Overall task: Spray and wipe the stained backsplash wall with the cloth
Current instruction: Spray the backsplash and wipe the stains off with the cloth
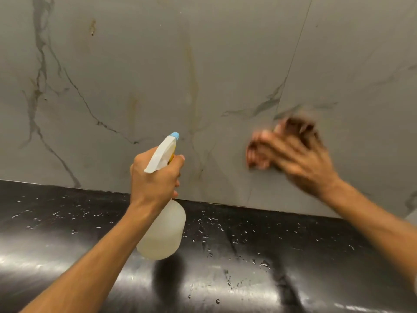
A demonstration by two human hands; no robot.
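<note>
Near: black glossy bench (67, 222), wet, droplets scattered along its far half. Both forearms reach over it toward the wall.

Mid: left hand (155, 177) wrapped tight round the neck of a spray bottle (161, 233), index finger at the trigger, wrist straight, bottle held upright above the bench and not resting on it. Blue nozzle (174, 136) points at the wall, close to it. Pale liquid inside; level hard to read.

Far: right hand (300, 154), motion-blurred, fingers spread flat and pressing a reddish-brown cloth (257, 154) against the grey marble-look backsplash wall (135, 64). Cloth sits low on the wall, just left of the vertical tile joint, right of the nozzle.

Stains: yellowish-brown vertical streaks (193, 86) above the nozzle, a shorter one at left, a small brown spot (92, 27) high left. All untouched by the cloth at present.

Risks, as judged: the wiping sits right of the main streaks, so they could be missed unless the cloth travels left and up. Run-off would add to the wet bench. The cloth, pinned only by flat fingers, may slip out on the slick tile.
</note>
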